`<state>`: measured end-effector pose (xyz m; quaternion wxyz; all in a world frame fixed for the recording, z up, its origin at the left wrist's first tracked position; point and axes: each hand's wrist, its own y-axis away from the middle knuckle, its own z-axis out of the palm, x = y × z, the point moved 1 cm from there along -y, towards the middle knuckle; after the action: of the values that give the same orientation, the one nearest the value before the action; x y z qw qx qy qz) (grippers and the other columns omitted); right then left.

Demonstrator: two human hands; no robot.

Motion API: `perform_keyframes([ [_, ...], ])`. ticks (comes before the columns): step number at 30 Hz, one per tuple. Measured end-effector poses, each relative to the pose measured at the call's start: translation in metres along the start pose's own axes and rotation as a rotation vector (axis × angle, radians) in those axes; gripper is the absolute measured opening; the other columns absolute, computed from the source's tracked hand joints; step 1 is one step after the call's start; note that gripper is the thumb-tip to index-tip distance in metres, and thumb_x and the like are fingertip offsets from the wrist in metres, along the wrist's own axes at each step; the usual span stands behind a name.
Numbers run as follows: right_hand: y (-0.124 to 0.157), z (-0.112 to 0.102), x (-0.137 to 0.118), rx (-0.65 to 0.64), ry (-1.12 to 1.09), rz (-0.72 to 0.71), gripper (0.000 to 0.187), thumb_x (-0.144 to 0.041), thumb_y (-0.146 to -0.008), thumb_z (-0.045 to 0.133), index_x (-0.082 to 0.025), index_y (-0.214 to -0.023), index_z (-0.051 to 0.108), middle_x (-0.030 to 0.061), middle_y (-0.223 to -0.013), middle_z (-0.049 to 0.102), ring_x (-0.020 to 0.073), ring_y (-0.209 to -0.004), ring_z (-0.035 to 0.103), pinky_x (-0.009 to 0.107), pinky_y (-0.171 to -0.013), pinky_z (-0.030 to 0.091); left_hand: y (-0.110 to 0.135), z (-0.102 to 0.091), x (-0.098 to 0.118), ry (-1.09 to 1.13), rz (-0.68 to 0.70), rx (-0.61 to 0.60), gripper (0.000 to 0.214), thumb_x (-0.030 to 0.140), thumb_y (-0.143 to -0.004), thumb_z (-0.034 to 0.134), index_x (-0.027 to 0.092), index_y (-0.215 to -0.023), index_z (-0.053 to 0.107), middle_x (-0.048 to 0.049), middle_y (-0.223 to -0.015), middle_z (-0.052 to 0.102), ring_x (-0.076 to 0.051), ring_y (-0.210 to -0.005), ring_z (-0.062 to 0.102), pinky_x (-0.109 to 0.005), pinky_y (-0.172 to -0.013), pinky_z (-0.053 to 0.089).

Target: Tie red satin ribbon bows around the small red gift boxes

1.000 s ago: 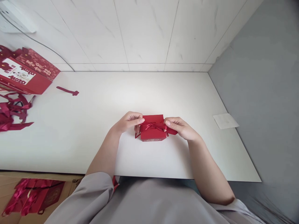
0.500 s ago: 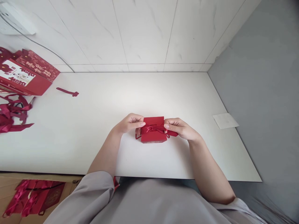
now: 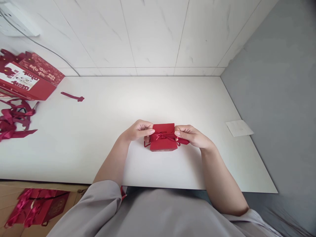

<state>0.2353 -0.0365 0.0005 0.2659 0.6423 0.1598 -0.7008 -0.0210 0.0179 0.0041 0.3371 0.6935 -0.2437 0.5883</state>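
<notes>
A small red gift box (image 3: pixel 163 128) rests on the white table (image 3: pixel 98 138) in front of me. A dark red ribbon (image 3: pixel 164 136) lies knotted across its top. My left hand (image 3: pixel 138 130) pinches the ribbon's left end at the box's left side. My right hand (image 3: pixel 191 136) pinches the right end at the box's right side. Both hands are closed on the ribbon, and ribbon tails hang down beside the box.
At the far left lie larger red boxes (image 3: pixel 27 77) and a heap of loose red ribbons (image 3: pixel 12 120). A red strip (image 3: pixel 72 96) lies near them. A white paper (image 3: pixel 239 127) sits at the table's right edge. A cardboard carton with red boxes (image 3: pixel 37 207) stands below left.
Both hands have stayed at the box's sides with the ribbon ends; the knot on top looks drawn slightly tighter. The view has shifted a little.
</notes>
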Motion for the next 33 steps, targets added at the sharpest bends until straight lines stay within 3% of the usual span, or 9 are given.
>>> perform_keyframes([
  [5,0.0,-0.001,0.0007,-0.007,0.002,-0.003,0.037,-0.047,-0.094,0.058,-0.017,-0.072,0.056,-0.0033,-0.063,0.046,0.0087,-0.054,0.036,0.024,-0.052,0.03,0.0003,-0.0002,0.0021,-0.075,0.051,0.02,0.044,0.039,-0.086,0.064,0.017,-0.057,0.04,0.0052,-0.048,0.042,-0.005,-0.041,0.043,-0.017,-0.041,0.035],
  [14,-0.0001,-0.0018,0.0014,-0.016,0.0,-0.002,0.037,-0.047,-0.094,0.059,-0.017,-0.072,0.056,-0.0031,-0.063,0.045,0.0088,-0.054,0.036,0.025,-0.052,0.03,-0.0001,-0.0006,0.0023,-0.12,0.08,0.001,0.043,0.039,-0.088,0.06,0.017,-0.057,0.04,0.0021,-0.048,0.049,-0.008,-0.044,0.044,-0.02,-0.044,0.032],
  [20,0.0008,-0.0023,-0.0002,-0.013,0.005,0.015,0.037,-0.048,-0.093,0.06,-0.017,-0.072,0.057,-0.0037,-0.062,0.047,0.0084,-0.053,0.037,0.024,-0.052,0.031,0.0008,-0.0011,0.0027,-0.139,0.101,0.015,0.043,0.037,-0.089,0.06,0.017,-0.056,0.04,0.0031,-0.047,0.045,-0.007,-0.044,0.04,-0.022,-0.045,0.029],
  [25,0.0037,-0.0049,-0.004,0.051,0.061,0.008,0.038,-0.049,-0.093,0.059,-0.017,-0.073,0.064,-0.0018,-0.062,0.052,0.0099,-0.054,0.043,0.026,-0.054,0.034,0.0022,-0.0005,0.0076,-0.208,0.147,0.095,0.04,0.035,-0.088,0.063,0.015,-0.056,0.047,0.0025,-0.053,0.044,-0.007,-0.05,0.033,-0.023,-0.047,0.024],
  [28,0.0042,-0.0036,-0.0056,0.114,0.127,-0.023,0.042,-0.053,-0.093,0.056,-0.019,-0.07,0.065,-0.0022,-0.058,0.047,0.0115,-0.053,0.041,0.028,-0.055,0.036,0.0016,0.0021,0.0094,-0.176,0.148,0.128,0.042,0.037,-0.089,0.061,0.015,-0.056,0.047,0.0031,-0.053,0.04,-0.007,-0.05,0.032,-0.024,-0.048,0.024],
  [30,0.003,-0.0018,-0.0065,0.217,0.198,-0.112,0.043,-0.054,-0.093,0.056,-0.021,-0.068,0.067,0.0002,-0.065,0.049,0.0139,-0.059,0.047,0.031,-0.061,0.041,0.0009,0.0041,0.0093,-0.157,0.153,0.147,0.043,0.039,-0.09,0.059,0.016,-0.056,0.046,0.0029,-0.053,0.04,-0.008,-0.05,0.033,-0.025,-0.049,0.026],
  [33,-0.0003,0.0022,-0.0074,0.377,0.303,-0.273,0.042,-0.054,-0.093,0.056,-0.023,-0.069,0.07,0.0077,-0.101,0.059,0.0235,-0.1,0.057,0.039,-0.09,0.045,-0.0006,0.0078,0.0092,-0.207,0.192,0.221,0.043,0.041,-0.09,0.058,0.017,-0.056,0.045,0.0021,-0.054,0.042,-0.009,-0.051,0.036,-0.026,-0.05,0.03],
])
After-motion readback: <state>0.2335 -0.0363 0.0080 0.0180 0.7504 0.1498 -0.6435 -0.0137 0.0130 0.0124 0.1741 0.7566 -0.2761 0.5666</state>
